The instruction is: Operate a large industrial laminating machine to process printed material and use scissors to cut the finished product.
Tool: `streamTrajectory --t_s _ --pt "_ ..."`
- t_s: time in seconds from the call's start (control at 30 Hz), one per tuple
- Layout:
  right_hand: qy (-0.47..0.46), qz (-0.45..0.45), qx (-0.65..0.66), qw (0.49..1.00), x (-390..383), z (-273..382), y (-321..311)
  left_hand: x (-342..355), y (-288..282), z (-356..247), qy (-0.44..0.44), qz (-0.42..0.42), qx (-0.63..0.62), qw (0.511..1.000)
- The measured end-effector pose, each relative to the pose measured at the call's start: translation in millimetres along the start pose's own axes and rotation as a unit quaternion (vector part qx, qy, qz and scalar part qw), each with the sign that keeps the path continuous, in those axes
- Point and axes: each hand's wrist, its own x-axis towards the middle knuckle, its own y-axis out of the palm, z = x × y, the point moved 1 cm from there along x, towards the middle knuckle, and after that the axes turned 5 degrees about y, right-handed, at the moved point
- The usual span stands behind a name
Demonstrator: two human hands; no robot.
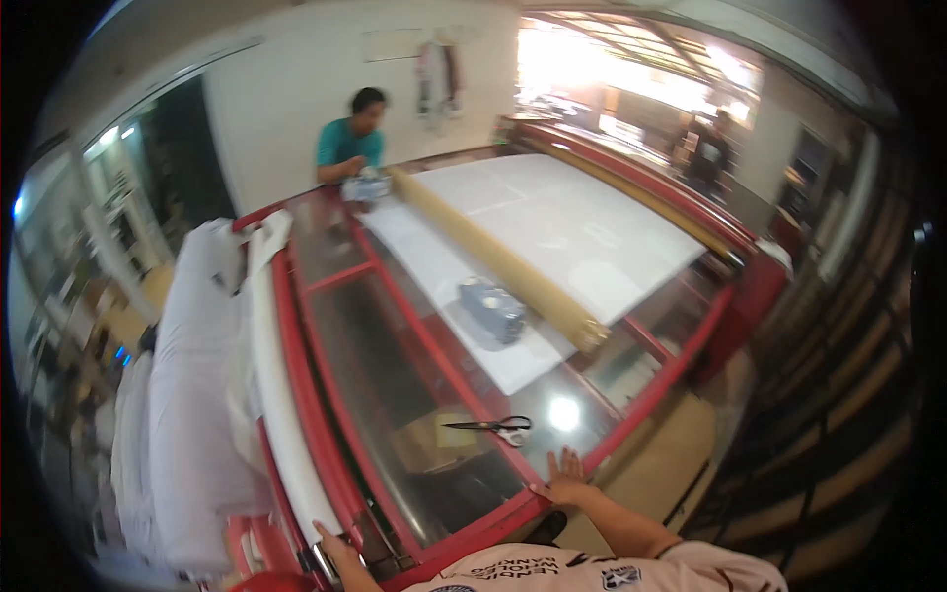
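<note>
White rear wall (286, 109), garments (431, 84) hung on it; dark doorway (185, 138) at left. Bright light enters through a wide opening (592, 67), upper right. Floor (681, 439) tan.

The right hand (565, 481) is resting on the worktop's (483, 528) near right corner, near scissors (498, 426); the left hand (338, 549) is lying by a white roll's (279, 385) near end.

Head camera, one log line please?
left hand: at near end of white roll | right hand: spread at near edge of table | scissors: lying on table
</note>
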Motion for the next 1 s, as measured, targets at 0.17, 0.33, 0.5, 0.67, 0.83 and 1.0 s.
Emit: streamTrajectory --t_s 0.17,0.33,0.5,0.67,0.83,1.0 --pt "0.026 0.007 0.011 1.000 -3 2 -2 -24 56 -11 0.074 0.129 0.263 0.953" --pt "0.021 0.006 0.008 1.000 -15 9 -15 -59 134 -32 0.114 0.169 0.363 0.909" --pt "0.021 0.023 0.002 0.999 -15 11 -17 -74 157 -44 0.130 0.192 0.400 0.887" --pt "0.018 0.013 0.006 1.000 -17 11 -15 -77 163 -52 0.146 0.194 0.417 0.876" --pt "0.012 0.005 0.019 1.000 -19 12 -17 -79 164 -56 0.152 0.198 0.433 0.866" --pt "0.017 0.008 0.006 1.000 -17 11 -15 -78 162 -61 0.158 0.196 0.442 0.861"
